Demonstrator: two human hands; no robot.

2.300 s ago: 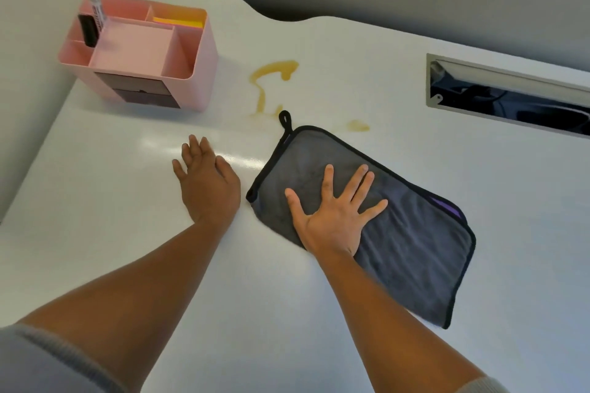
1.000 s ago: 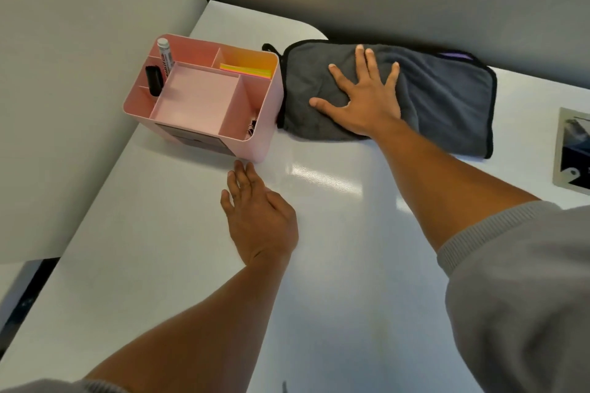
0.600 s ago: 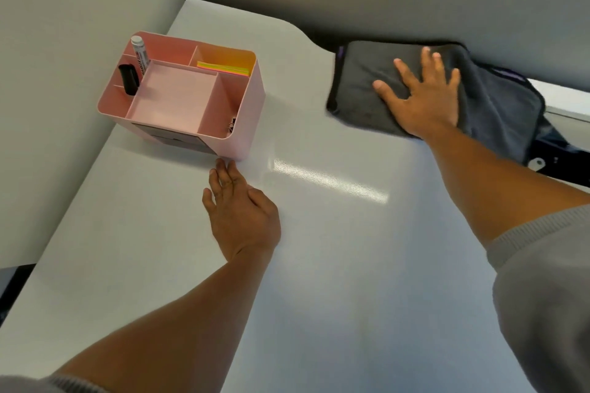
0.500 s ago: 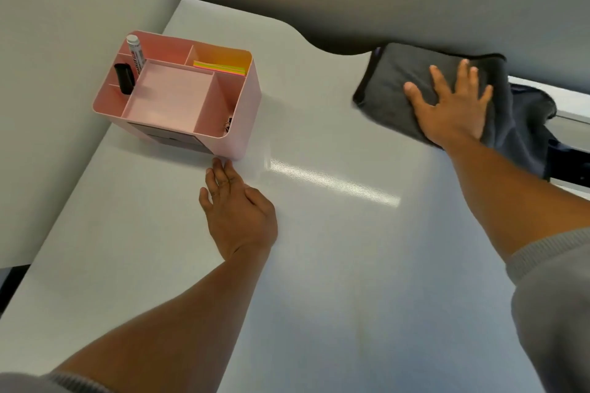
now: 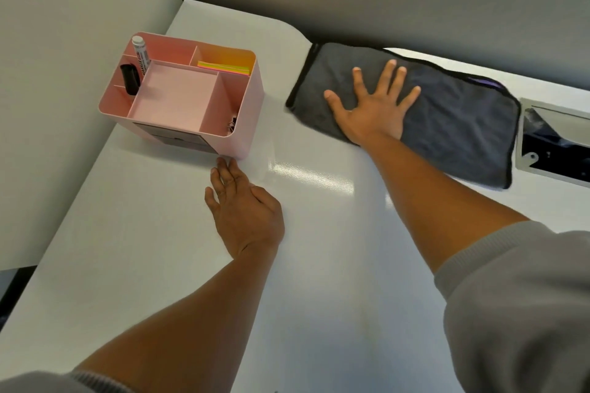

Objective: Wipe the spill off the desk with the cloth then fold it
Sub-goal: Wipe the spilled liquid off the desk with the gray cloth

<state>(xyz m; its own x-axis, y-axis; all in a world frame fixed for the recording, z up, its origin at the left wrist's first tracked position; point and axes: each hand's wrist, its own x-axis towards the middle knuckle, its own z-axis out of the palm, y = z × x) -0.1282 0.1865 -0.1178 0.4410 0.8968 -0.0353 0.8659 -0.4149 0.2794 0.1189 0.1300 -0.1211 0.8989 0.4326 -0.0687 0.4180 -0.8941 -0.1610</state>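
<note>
A dark grey cloth (image 5: 453,124) with black trim lies spread flat near the far edge of the white desk (image 5: 319,265). My right hand (image 5: 373,108) presses flat on the cloth's left half, palm down and fingers spread. My left hand (image 5: 245,214) rests flat on the bare desk, its fingertips just short of the pink organizer's front corner, and holds nothing. No yellow spill shows on the desk surface around the cloth.
A pink desk organizer (image 5: 245,124) stands at the back left with a marker (image 5: 141,53), a black item and sticky notes (image 5: 223,68) inside. A metal-framed cable opening (image 5: 552,143) is cut into the desk right of the cloth. Partition walls stand behind and to the left.
My right hand has slid the cloth back to the left from over the cable opening, and it lies flatter now. My left hand has stayed in place by the organizer.
</note>
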